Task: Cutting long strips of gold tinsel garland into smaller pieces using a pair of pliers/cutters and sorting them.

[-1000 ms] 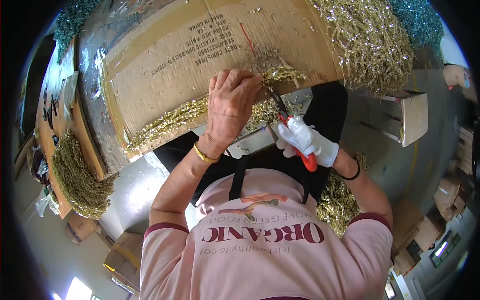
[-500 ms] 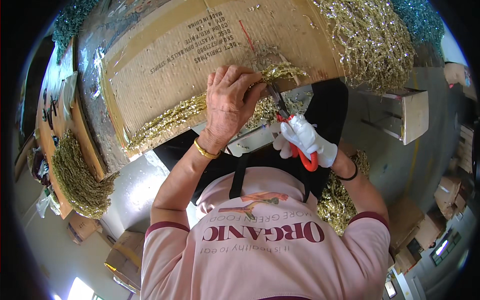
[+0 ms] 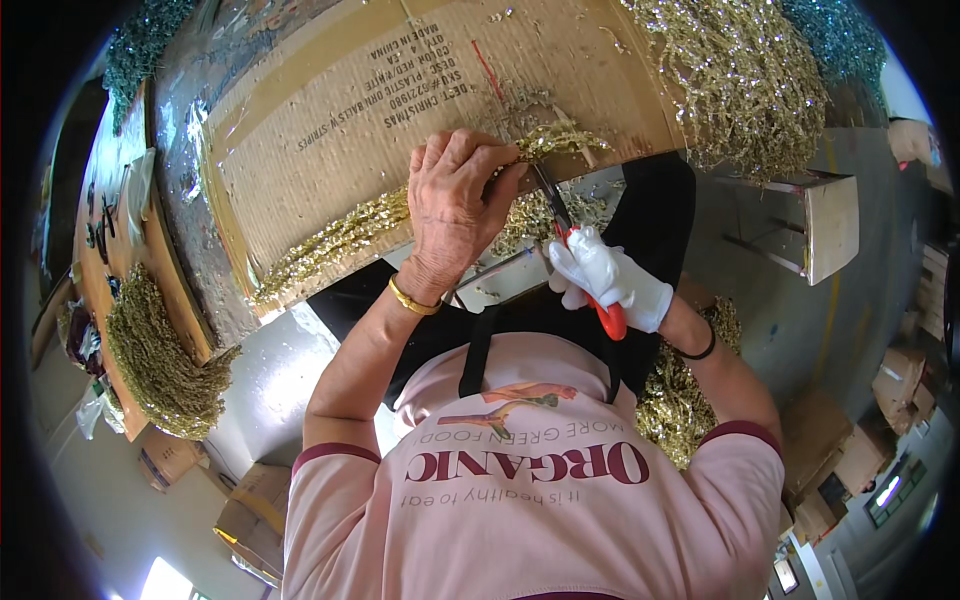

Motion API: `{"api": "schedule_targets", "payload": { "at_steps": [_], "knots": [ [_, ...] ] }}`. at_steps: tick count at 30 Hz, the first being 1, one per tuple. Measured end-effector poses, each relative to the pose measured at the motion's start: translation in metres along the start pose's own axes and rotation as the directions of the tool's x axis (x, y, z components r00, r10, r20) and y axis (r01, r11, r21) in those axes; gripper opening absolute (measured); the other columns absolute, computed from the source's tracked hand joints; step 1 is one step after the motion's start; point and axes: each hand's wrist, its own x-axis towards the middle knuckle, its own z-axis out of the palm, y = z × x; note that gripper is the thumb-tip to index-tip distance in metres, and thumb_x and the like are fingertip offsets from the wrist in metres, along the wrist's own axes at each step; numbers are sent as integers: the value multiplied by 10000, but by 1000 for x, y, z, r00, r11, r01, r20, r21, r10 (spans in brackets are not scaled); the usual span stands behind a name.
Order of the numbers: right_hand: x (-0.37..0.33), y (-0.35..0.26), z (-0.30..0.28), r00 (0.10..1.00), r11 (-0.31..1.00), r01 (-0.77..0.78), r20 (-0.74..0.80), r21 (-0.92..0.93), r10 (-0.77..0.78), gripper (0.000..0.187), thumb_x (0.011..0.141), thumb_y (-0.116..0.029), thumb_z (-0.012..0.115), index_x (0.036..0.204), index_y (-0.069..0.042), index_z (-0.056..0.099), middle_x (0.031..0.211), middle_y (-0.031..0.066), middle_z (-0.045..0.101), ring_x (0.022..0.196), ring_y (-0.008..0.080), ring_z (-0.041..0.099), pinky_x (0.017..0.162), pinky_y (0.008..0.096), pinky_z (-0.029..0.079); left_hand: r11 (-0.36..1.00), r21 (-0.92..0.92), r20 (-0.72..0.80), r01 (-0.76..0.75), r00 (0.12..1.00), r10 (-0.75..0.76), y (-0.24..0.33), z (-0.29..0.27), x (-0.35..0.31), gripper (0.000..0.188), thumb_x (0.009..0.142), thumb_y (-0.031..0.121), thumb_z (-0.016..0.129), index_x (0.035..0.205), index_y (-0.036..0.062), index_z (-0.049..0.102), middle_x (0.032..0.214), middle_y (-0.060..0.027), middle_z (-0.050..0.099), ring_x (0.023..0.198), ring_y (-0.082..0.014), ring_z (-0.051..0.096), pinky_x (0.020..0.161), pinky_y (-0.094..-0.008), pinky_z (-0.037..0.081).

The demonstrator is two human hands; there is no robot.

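My bare left hand (image 3: 453, 195), a gold bangle at its wrist, is closed over a bundle of gold tinsel garland (image 3: 345, 237) along the near edge of a cardboard sheet. A short end of the bundle sticks out past my fingertips to the right. In a white glove, my right hand (image 3: 597, 272) grips red-handled shears (image 3: 556, 203). Their dark blades point up and left and meet the bundle just right of my left fingers. Whether the strands are cut through cannot be made out.
Cardboard (image 3: 300, 130) covers the work surface, with glittery scraps on it. Gold tinsel heaps (image 3: 745, 90) hang at the far right and on a wooden board at left (image 3: 160, 355). Teal tinsel (image 3: 835, 45) lies in the far corners. A small stool (image 3: 830, 228) stands at right.
The red handles have come together and the shears' blades have closed at the bundle. My left hand keeps its hold in nearly the same place.
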Motion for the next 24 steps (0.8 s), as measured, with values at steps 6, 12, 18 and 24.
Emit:
{"api": "schedule_targets", "payload": {
  "at_steps": [6, 12, 18, 24],
  "knots": [
    [-6, -15, 8, 998, 997, -56, -25, -49, 55, 598, 766, 38, 487, 1305, -156, 314, 1297, -3, 411, 1212, 124, 401, 795, 244, 425, 999, 13, -48, -40, 998, 40, -5, 4, -2, 156, 673, 129, 696, 811, 119, 623, 808, 8, 556, 742, -196, 510, 651, -322, 369],
    [-6, -24, 14, 988, 934, -110, -142, -339, 64, 350, 886, -37, 384, 1234, -69, 388, 1270, 32, 439, 973, 73, 550, 651, 164, 454, 998, 18, -27, -61, 998, 61, -5, 2, -2, 169, 678, 110, 695, 833, 107, 629, 834, 1, 580, 751, -198, 520, 668, -318, 383],
    [13, 25, -3, 949, 874, 267, 44, 406, -311, 140, 887, -97, 425, 977, -48, 521, 1013, -1, 591, 810, 80, 583, 586, 195, 463, 997, 17, -44, -77, 996, 78, -5, 4, -1, 168, 666, 119, 699, 815, 122, 623, 821, 22, 573, 759, -187, 518, 660, -314, 377],
    [1, 4, 6, 809, 603, 438, 0, -667, -588, 137, 822, -118, 520, 894, -2, 529, 854, 53, 625, 704, 139, 595, 593, 270, 472, 997, 18, -40, -80, 996, 81, -7, 4, -2, 175, 660, 114, 700, 815, 126, 619, 828, 24, 574, 758, -185, 517, 662, -311, 378]
  ]
}}
